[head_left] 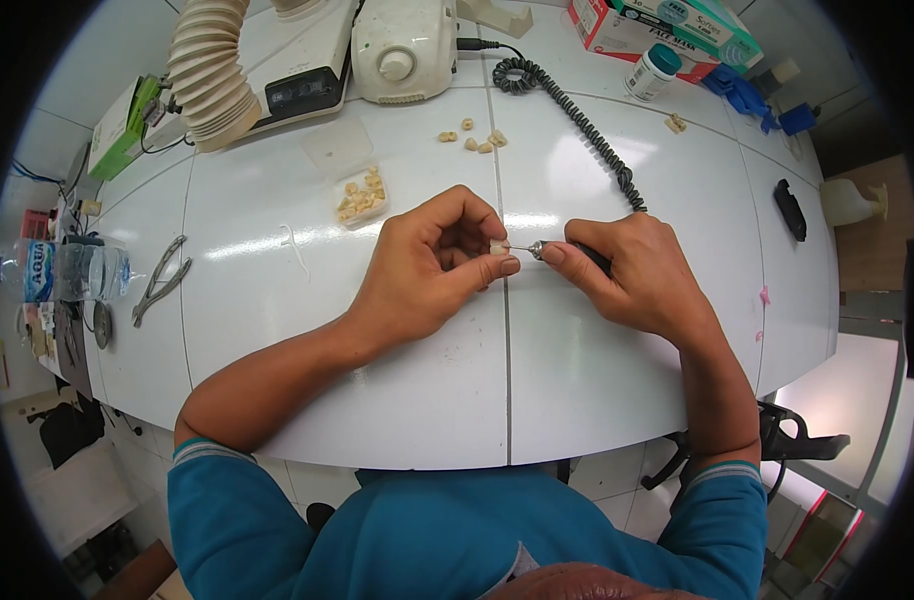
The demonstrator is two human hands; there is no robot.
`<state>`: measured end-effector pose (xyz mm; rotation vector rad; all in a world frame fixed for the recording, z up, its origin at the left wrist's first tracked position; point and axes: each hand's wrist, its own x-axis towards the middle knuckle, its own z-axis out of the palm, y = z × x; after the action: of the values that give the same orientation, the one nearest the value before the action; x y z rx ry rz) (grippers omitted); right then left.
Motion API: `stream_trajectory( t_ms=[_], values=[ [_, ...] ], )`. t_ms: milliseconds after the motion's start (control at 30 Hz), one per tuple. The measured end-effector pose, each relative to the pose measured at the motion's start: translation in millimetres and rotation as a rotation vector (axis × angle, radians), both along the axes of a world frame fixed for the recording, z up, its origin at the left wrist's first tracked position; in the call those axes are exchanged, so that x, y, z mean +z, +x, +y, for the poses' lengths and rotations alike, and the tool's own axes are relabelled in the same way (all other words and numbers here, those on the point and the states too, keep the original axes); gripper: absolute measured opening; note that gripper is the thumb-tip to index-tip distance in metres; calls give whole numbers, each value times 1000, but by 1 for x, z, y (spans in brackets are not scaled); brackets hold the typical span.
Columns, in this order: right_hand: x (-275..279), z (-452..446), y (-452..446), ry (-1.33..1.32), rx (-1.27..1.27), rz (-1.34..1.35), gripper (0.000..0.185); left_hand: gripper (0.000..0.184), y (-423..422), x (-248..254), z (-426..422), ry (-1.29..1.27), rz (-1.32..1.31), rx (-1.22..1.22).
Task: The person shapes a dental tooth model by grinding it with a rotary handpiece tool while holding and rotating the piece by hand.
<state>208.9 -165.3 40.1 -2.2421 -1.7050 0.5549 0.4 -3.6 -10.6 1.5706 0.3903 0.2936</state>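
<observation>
Between the thumb and fingers of my left hand (417, 265) is pinched a small tooth-coloured dental crown (499, 247). My right hand (632, 270) wraps round a rotary handpiece (544, 248), its thin bur pointing left and reaching the crown. Whether the bur touches the crown or stops just short, I cannot tell. A coiled black cord (587, 130) runs from behind my right hand up to a cream control unit (405, 50). Beyond my hands lie several loose tooth-coloured pieces (485, 147), and an open clear box (362, 200) holds more of them.
Pliers (160, 280) and a thin white strip (295, 250) lie on the left. A ribbed hose (212, 75) arches at the back left, and a water bottle (87, 272) lies at the left edge. A white jar (652, 72) and mask boxes (667, 35) stand at the back right.
</observation>
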Motion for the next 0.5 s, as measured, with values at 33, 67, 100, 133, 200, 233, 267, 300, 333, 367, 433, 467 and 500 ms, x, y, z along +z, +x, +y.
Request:
stream_trajectory(
  t_ms=[33, 67, 100, 133, 200, 233, 267, 300, 333, 367, 433, 467, 500],
  values=[
    [0, 0, 0, -1, -1, -2, 59, 23, 0, 0, 0, 0, -5, 0],
    [0, 0, 0, 3, 0, -1, 59, 23, 0, 0, 0, -5, 0, -1],
    [0, 0, 0, 6, 0, 0, 59, 23, 0, 0, 0, -10, 5, -1],
    [0, 0, 0, 10, 1, 1, 59, 23, 0, 1, 0, -15, 9, -2],
    [-1, -1, 1, 7, 0, -3, 60, 23, -1, 1, 0, -27, 24, -5],
    [-1, -1, 1, 6, -1, -6, 60, 23, -1, 2, 0, -33, 31, -7],
    [-3, -1, 1, 31, -21, 9, 60, 23, 0, 3, 0, -46, 22, 1],
    [-5, -1, 0, 56, -42, 24, 60, 23, 0, 3, -1, -58, 12, 10],
    [-7, -1, 0, 81, -62, 39, 60, 24, 1, 4, -2, -71, 3, 18],
    [-6, -1, 0, 65, -63, 35, 60, 24, 0, 3, -1, -68, 7, 15],
    [-5, -1, 1, 34, -64, 28, 60, 25, 0, 2, 0, -61, 16, 8],
    [-4, -1, 1, 27, -56, 18, 60, 26, 0, 3, 0, -71, 29, 12],
    [-4, -1, 1, 20, -48, 8, 59, 26, 0, 5, 0, -81, 41, 16]
  ],
)
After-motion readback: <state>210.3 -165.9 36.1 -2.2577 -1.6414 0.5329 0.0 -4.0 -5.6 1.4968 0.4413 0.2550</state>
